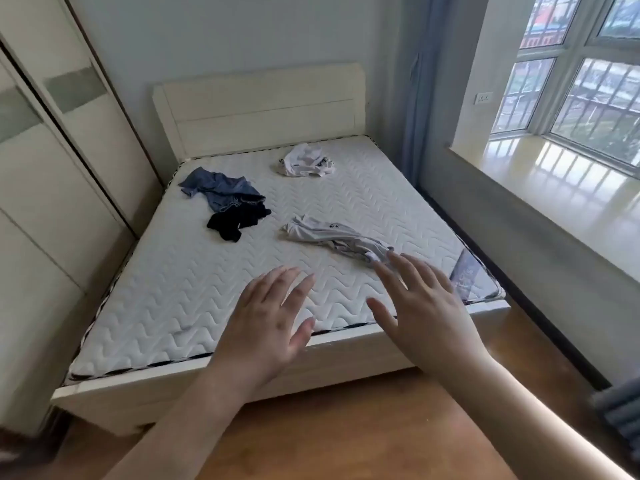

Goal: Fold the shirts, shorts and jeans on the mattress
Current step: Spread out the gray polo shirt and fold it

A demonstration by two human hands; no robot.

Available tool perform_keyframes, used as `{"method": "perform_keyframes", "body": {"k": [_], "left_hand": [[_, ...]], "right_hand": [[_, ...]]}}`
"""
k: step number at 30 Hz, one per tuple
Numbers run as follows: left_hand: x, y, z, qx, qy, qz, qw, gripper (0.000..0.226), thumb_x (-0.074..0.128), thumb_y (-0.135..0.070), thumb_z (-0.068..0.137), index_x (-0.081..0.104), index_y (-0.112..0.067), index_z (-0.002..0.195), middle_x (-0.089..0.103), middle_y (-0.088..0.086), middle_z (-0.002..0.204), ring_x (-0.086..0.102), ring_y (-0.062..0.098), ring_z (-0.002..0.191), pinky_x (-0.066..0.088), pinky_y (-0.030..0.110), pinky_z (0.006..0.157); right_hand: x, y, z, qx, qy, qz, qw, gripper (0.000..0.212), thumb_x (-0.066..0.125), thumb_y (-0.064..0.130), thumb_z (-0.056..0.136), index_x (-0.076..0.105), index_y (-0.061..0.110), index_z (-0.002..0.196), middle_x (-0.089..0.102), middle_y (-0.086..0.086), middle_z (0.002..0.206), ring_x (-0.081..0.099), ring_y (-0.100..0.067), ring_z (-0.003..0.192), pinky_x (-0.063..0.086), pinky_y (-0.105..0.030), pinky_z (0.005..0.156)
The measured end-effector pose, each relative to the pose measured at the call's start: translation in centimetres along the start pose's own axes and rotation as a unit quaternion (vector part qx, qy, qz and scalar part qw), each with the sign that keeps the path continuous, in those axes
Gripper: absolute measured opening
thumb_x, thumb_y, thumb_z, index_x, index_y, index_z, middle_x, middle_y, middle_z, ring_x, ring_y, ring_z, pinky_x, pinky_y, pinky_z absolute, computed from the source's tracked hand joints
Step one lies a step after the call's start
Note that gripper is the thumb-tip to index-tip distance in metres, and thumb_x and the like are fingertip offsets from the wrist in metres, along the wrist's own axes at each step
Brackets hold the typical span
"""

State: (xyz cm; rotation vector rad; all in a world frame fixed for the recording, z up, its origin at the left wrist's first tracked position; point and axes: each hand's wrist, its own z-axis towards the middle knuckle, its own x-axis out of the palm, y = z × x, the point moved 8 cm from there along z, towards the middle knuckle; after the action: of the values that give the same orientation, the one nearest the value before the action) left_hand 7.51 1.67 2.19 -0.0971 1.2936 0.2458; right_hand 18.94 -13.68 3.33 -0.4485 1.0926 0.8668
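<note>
So nothing looks folded yet; this seems to be the very start. On the left of the mattress (194, 306) lie crumpled blue jeans (218, 188), touching a black garment (239, 220). Farther right, a white shirt (306, 161) sits bunched near the headboard (259, 105). The left hand (266, 323) and right hand (422, 313) reach out, fingers spread, holding nothing. The grey shirt (336, 233) lies long and twisted, running from middle to near right. Next, I think, the hands must grab it and spread it flat.
</note>
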Motion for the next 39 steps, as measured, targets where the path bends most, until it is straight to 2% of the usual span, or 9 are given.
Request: {"method": "perform_keyframes", "body": {"k": [8, 16, 21, 24, 28, 31, 34, 36, 39], "left_hand": [[4.8, 5.4, 6.2, -0.018, -0.018, -0.034, 0.999, 0.057, 0.034, -0.046, 0.095, 0.053, -0.017, 0.141, 0.052, 0.007, 0.142, 0.046, 0.027, 0.134, 0.035, 0.043, 0.112], [10.8, 8.7, 12.8, 0.006, 0.022, -0.063, 0.998, 0.058, 0.035, -0.048, 0.095, 0.05, -0.02, 0.143, 0.049, 0.008, 0.145, 0.044, 0.028, 0.136, 0.035, 0.046, 0.113], [14.5, 8.7, 16.8, 0.037, 0.05, -0.068, 0.996, 0.058, 0.036, -0.046, 0.092, 0.057, -0.016, 0.137, 0.054, 0.009, 0.14, 0.052, 0.03, 0.13, 0.039, 0.046, 0.11], [16.2, 8.2, 19.9, 0.048, 0.052, -0.071, 0.995, 0.059, 0.036, -0.046, 0.091, 0.056, -0.016, 0.138, 0.055, 0.008, 0.139, 0.052, 0.029, 0.129, 0.031, 0.041, 0.113], [18.9, 6.6, 24.3, 0.052, 0.068, -0.079, 0.993, 0.058, 0.04, -0.044, 0.088, 0.059, -0.016, 0.135, 0.058, 0.01, 0.136, 0.057, 0.029, 0.125, 0.041, 0.045, 0.106], [22.0, 5.3, 28.3, 0.056, 0.083, -0.096, 0.99, 0.062, 0.051, -0.042, 0.092, 0.041, -0.018, 0.149, 0.041, 0.011, 0.152, 0.04, 0.028, 0.14, 0.021, 0.043, 0.117], [26.1, 4.1, 32.8, 0.053, 0.105, -0.09, 0.989, 0.066, 0.043, -0.044, 0.098, 0.019, -0.024, 0.156, 0.016, 0.006, 0.163, 0.014, 0.023, 0.15, -0.009, 0.033, 0.117], [28.2, 3.5, 35.3, 0.031, 0.121, -0.085, 0.988, 0.066, 0.039, -0.045, 0.099, 0.013, -0.025, 0.157, 0.008, 0.003, 0.165, 0.006, 0.02, 0.151, -0.016, 0.03, 0.114], [30.8, 2.7, 38.9, 0.011, 0.15, -0.084, 0.985, 0.067, 0.036, -0.046, 0.099, 0.009, -0.027, 0.157, 0.004, 0.002, 0.165, 0.002, 0.018, 0.151, -0.016, 0.03, 0.115]], "right_hand": [[7.1, 0.1, 7.0, -0.019, 0.045, 0.004, 0.999, 0.055, 0.052, 0.048, 0.095, 0.052, 0.018, 0.141, 0.048, -0.007, 0.148, 0.044, -0.025, 0.137, 0.034, -0.041, 0.112], [13.1, -2.5, 12.8, 0.007, 0.101, -0.025, 0.995, 0.057, 0.048, 0.048, 0.095, 0.049, 0.018, 0.143, 0.046, -0.007, 0.149, 0.043, -0.025, 0.138, 0.035, -0.042, 0.111], [16.6, -6.1, 14.2, 0.054, 0.145, -0.027, 0.988, 0.059, 0.051, 0.047, 0.097, 0.041, 0.02, 0.148, 0.039, -0.004, 0.154, 0.037, -0.023, 0.141, 0.028, -0.039, 0.115], [18.0, -8.6, 15.6, 0.063, 0.156, -0.031, 0.985, 0.06, 0.046, 0.048, 0.098, 0.035, 0.021, 0.151, 0.034, -0.002, 0.157, 0.033, -0.021, 0.143, 0.025, -0.038, 0.117], [20.9, -12.6, 17.5, 0.076, 0.177, -0.025, 0.981, 0.062, 0.037, 0.051, 0.1, 0.025, 0.025, 0.155, 0.025, 0.001, 0.16, 0.025, -0.018, 0.147, 0.019, -0.036, 0.119], [23.7, -15.9, 19.2, 0.086, 0.182, 0.0, 0.979, 0.063, 0.037, 0.052, 0.099, 0.024, 0.026, 0.155, 0.025, 0.001, 0.161, 0.024, -0.019, 0.147, 0.018, -0.036, 0.119], [27.6, -20.2, 21.4, 0.074, 0.202, 0.014, 0.976, 0.065, 0.032, 0.053, 0.1, 0.016, 0.027, 0.157, 0.018, 0.002, 0.163, 0.018, -0.018, 0.149, 0.014, -0.034, 0.12], [29.8, -23.0, 22.9, 0.062, 0.218, 0.029, 0.974, 0.066, 0.028, 0.055, 0.1, 0.01, 0.028, 0.157, 0.012, 0.004, 0.164, 0.015, -0.017, 0.149, 0.014, -0.033, 0.119], [32.2, -26.9, 25.5, 0.057, 0.237, 0.049, 0.969, 0.068, 0.03, 0.054, 0.1, 0.004, 0.027, 0.157, 0.013, 0.004, 0.164, 0.016, -0.016, 0.149, 0.017, -0.032, 0.119]]}}
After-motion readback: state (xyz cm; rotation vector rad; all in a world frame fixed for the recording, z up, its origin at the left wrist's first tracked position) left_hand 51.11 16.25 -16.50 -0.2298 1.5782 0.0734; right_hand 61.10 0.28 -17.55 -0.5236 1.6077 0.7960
